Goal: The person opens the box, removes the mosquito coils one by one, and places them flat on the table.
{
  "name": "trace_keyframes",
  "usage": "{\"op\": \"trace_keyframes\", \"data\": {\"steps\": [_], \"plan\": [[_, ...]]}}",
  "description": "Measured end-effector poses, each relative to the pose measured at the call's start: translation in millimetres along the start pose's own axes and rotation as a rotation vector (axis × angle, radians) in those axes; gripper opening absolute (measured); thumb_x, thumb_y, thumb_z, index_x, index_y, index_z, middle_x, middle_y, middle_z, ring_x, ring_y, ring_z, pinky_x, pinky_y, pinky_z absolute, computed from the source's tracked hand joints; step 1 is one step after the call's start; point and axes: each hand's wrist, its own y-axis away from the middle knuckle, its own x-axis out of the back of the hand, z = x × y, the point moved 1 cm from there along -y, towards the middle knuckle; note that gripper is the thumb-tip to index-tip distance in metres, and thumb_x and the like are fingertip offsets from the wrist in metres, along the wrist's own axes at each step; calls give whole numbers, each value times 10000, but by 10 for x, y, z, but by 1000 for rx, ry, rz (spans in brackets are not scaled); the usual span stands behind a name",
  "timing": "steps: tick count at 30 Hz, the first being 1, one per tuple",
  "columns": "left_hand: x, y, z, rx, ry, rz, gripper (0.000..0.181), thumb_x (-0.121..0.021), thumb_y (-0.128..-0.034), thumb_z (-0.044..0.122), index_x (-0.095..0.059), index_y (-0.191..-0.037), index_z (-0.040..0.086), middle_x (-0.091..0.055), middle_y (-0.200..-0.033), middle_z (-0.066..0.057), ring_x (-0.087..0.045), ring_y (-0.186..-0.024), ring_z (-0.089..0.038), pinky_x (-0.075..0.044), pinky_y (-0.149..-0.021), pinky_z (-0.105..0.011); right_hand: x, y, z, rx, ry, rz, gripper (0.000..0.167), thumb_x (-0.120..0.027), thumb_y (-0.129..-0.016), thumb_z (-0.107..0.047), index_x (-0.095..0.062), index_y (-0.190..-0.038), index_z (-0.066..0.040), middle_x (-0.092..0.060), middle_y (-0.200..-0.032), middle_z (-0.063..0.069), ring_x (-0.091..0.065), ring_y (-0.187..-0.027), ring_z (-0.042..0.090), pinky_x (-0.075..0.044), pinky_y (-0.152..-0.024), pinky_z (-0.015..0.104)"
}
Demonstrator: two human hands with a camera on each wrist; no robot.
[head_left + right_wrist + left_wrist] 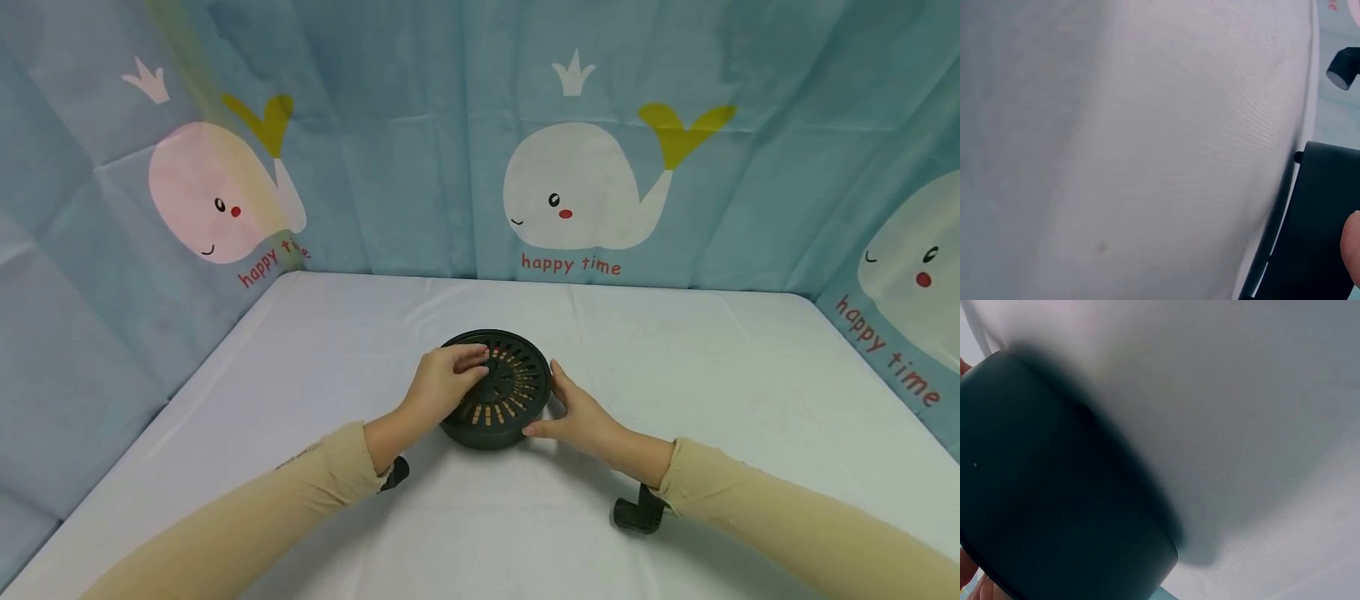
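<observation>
A round black container (480, 437) with a slotted lid (525, 379) is near the middle of the white table; it looks like a mosquito coil holder. Something brownish shows through the slots. My left hand (442, 379) reaches over the lid from the left, thumb and fingertips at its centre; whether they pinch something there is unclear. My right hand (581, 417) holds the right side, thumb on the front wall and fingers farther back. In the left wrist view the dark side wall (1054, 481) fills the lower left. The right wrist view shows my thumb (1351, 247) against the wall.
White cloth (720, 375) covers the table. Behind and beside it hang blue curtains (405, 192) printed with whales. Black wrist-worn devices (637, 514) sit under both forearms.
</observation>
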Motion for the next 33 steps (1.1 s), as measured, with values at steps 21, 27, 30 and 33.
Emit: {"op": "trace_keyframes", "data": {"steps": [21,27,30,33], "plan": [[-56,-22,19,46,45,98,271,-671,-890,-18,-670,-1152,-89,-704,-1068,-179,-686,-1001,-245,-562,-803,-279,-24,-2,-27,-43,-61,-8,1120,-813,-806,-147,15,-1543,14,-161,-1575,219,-140,-1453,353,-89,-1151,560],[-55,-20,37,72,45,119,250,-688,-886,3,-693,-1126,-67,-714,-1045,-165,-697,-965,-238,-570,-781,-288,-30,-1,-28,-35,-53,-7,1109,-812,-806,-149,-1,-1547,7,-183,-1569,224,-146,-1452,354,-82,-1150,568],[-54,-20,37,67,38,124,247,-691,-884,5,-695,-1119,-69,-717,-1032,-166,-701,-952,-241,-573,-774,-293,-33,-1,-27,-26,-50,-6,1099,-810,-807,-145,-14,-1552,-7,-190,-1569,223,-149,-1451,354,-81,-1149,572],[-54,-21,32,57,25,130,246,-693,-883,8,-697,-1116,-69,-718,-1025,-165,-702,-944,-244,-575,-769,-300,-36,0,-22,-10,-54,-6,1090,-813,-803,-133,-34,-1559,-29,-201,-1567,223,-154,-1450,358,-75,-1148,576]]}}
